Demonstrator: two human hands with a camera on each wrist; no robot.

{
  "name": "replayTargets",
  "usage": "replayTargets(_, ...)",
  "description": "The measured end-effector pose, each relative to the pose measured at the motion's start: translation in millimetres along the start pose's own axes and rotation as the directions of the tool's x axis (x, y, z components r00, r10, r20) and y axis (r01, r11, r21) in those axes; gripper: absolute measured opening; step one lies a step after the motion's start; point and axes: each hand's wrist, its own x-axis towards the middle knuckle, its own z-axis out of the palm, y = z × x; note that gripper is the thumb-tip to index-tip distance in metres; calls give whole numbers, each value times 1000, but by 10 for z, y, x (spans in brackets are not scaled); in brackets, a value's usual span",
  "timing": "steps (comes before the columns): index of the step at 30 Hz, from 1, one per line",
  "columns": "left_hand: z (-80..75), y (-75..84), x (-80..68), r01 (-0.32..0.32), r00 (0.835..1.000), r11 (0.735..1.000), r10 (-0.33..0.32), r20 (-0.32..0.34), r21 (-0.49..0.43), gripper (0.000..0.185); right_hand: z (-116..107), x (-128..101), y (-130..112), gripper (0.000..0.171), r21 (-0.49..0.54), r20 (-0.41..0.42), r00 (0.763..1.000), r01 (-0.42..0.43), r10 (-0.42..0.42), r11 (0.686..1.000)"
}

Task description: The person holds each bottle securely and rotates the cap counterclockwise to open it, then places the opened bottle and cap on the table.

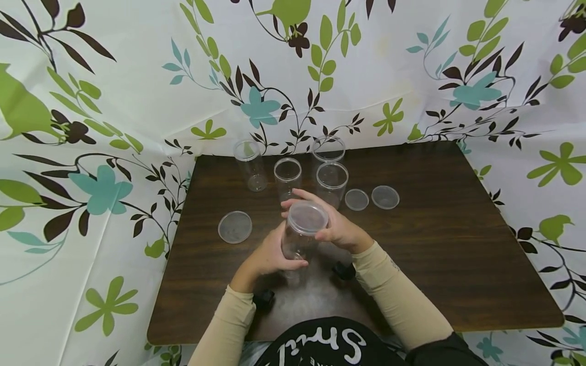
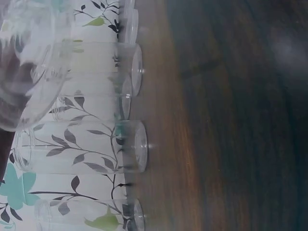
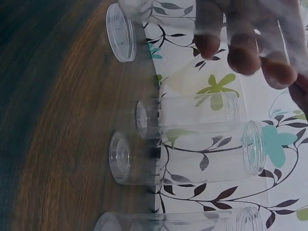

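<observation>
**Lidded clear jar held in both hands above the near half of the table**

A clear plastic jar (image 1: 299, 239) is held upright over the wooden table (image 1: 458, 254), nearer the near edge than the far one and roughly midway between the left and right edges. The jar's body is gripped low down by the left hand (image 1: 270, 256), whose fingers are curled round it. A translucent lid (image 1: 306, 217) is seated on the jar's mouth, and the right hand (image 1: 336, 229) is wrapped round the lid's rim, with fingers curled over its far side. In the right wrist view, blurred fingertips (image 3: 243, 57) are seen at the top of the frame.

Four open, empty jars are stood toward the far edge: a tall jar (image 1: 250, 165) furthest left, a middle jar (image 1: 287, 178) just behind the hands, a right jar (image 1: 331, 183) beside it, and a back jar (image 1: 328, 149) close to the far edge. Two loose lids are laid flat just right of that group, a smaller lid (image 1: 356, 199) and a larger lid (image 1: 385, 196), near one another; whether they touch cannot be told. A third loose lid (image 1: 235, 226) is laid flat toward the left edge, well apart from the others.

The table is enclosed on three sides by a white cloth (image 1: 114, 101) printed with leaves and flowers.
</observation>
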Motion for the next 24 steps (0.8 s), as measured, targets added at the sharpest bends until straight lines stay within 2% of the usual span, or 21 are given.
replayTargets(5, -53, -23, -3, -4, 992, 1000, 6, -123, 10, 98, 54, -8, 4, 120, -40, -56, 998, -24, 22, 999)
replayTargets(10, -105, -65, -17, 39, 976, 999, -33, -214, 24, 92, 180, -4, -5, 126, -135, -180, 983, -59, 34, 989)
replayTargets(13, -115, -83, -22, 75, 963, 996, -57, -264, 58, 91, 258, -10, -13, 125, -189, -276, 961, -77, 23, 979)
replayTargets(17, -111, -100, -11, 90, 955, 988, -49, -292, 129, 93, 342, -9, -15, 124, -221, -382, 924, -109, 17, 969)
replayTargets(24, -71, -113, 1, 129, 939, 953, -28, -343, 276, 96, 411, 32, 26, 124, -243, -487, 873, -155, 18, 958)
